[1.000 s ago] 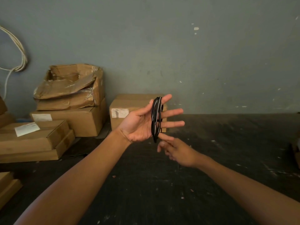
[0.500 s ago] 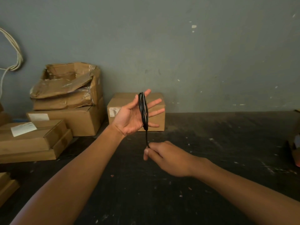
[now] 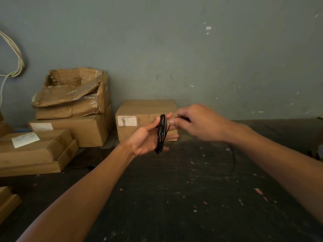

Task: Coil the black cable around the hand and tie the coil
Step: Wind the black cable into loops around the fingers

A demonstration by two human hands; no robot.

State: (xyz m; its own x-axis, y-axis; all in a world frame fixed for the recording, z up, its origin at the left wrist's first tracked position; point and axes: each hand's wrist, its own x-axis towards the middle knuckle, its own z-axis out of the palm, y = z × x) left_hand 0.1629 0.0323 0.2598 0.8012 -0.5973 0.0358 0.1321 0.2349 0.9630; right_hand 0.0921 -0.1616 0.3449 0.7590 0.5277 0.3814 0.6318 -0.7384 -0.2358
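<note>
My left hand (image 3: pixel 145 137) is held out flat, palm to the right, fingers straight. The black cable (image 3: pixel 161 134) sits in several loops wrapped round those fingers. My right hand (image 3: pixel 197 123) is at fingertip height just right of the coil, pinching the cable's free end between thumb and fingers. A thin black strand (image 3: pixel 233 159) trails down below my right forearm toward the dark surface.
Cardboard boxes stand along the wall: a small one (image 3: pixel 146 109) right behind my hands, a crumpled stack (image 3: pixel 73 102) to the left, flat boxes (image 3: pixel 35 152) nearer. A white cord (image 3: pixel 17 63) hangs on the grey wall. The dark tabletop (image 3: pixel 174 198) lies below.
My right hand has risen from below the coil to its upper right side, carrying the cable's end up and around the fingers. My left hand has stayed flat.
</note>
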